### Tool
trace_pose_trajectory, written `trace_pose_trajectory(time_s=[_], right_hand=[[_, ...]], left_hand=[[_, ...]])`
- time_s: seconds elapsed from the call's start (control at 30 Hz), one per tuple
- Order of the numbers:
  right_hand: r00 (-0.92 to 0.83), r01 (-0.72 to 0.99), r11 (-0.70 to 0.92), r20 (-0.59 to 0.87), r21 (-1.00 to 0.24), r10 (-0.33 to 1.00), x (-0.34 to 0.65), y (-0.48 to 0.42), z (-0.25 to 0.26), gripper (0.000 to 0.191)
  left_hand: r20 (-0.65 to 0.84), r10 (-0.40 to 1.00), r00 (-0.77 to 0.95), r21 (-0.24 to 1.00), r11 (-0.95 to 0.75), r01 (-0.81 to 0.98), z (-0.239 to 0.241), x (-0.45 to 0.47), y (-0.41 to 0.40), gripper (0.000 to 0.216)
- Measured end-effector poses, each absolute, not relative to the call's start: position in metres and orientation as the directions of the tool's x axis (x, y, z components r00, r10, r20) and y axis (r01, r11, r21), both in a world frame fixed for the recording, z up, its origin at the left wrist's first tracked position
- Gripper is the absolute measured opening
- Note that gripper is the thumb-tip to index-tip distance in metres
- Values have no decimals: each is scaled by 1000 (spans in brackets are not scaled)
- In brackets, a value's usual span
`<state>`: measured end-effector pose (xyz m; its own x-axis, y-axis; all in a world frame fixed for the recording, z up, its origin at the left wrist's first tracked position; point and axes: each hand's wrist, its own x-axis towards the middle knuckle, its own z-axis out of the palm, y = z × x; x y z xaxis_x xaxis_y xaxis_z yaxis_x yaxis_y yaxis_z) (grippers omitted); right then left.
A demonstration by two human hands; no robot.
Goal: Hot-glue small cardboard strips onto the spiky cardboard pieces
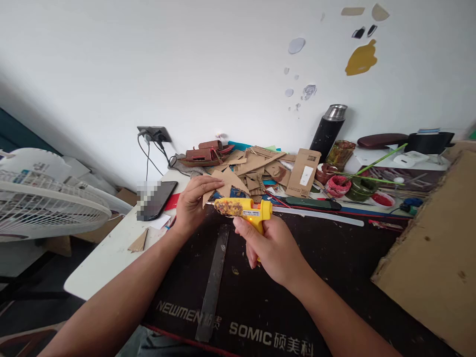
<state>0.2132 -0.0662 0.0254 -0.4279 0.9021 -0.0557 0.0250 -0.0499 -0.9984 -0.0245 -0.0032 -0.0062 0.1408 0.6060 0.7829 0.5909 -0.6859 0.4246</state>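
Observation:
My right hand (273, 248) is wrapped round the handle of a yellow hot glue gun (238, 208), its body smeared with dark stains. A long whitish glue stick (320, 216) juts out of the back of the gun. The nozzle points left, close to the fingers of my left hand (195, 201). Those fingers are closed on a piece of brown cardboard (226, 182); its lower edge is partly hidden behind the gun and my fingers. Whether the nozzle touches the cardboard I cannot tell.
Below lies a black desk mat (267, 297) with a metal ruler (213, 282). Cardboard scraps (256, 163), a model boat (204, 153), a thermos (329, 129) and paint jars (338, 186) line the wall. A fan (52, 208) stands left, a large cardboard sheet (431, 248) right.

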Motion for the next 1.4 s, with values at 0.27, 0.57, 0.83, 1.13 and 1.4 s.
trace_pose_trajectory(time_s=[0.27, 0.57, 0.83, 1.13, 1.4], right_hand=[[-426, 16, -53, -55, -998, 903, 212, -67, 28, 55], [-417, 23, -23, -31, -999, 908, 211, -68, 22, 55], [-401, 20, -20, -26, -1000, 916, 211, -67, 22, 63], [-330, -22, -34, -24, -999, 944, 213, -66, 24, 73], [-184, -41, 27, 34, -999, 982, 216, -63, 17, 68]], left_hand=[[765, 630, 131, 450, -669, 592, -10, -25, -2, 20], [765, 634, 112, 449, -650, 614, -13, -27, 0, 22], [794, 602, 82, 390, -608, 692, -11, -28, 2, 32], [851, 511, 120, 158, -467, 870, -4, -32, -1, 48], [839, 490, 237, -14, -416, 909, 2, -35, -2, 39]])
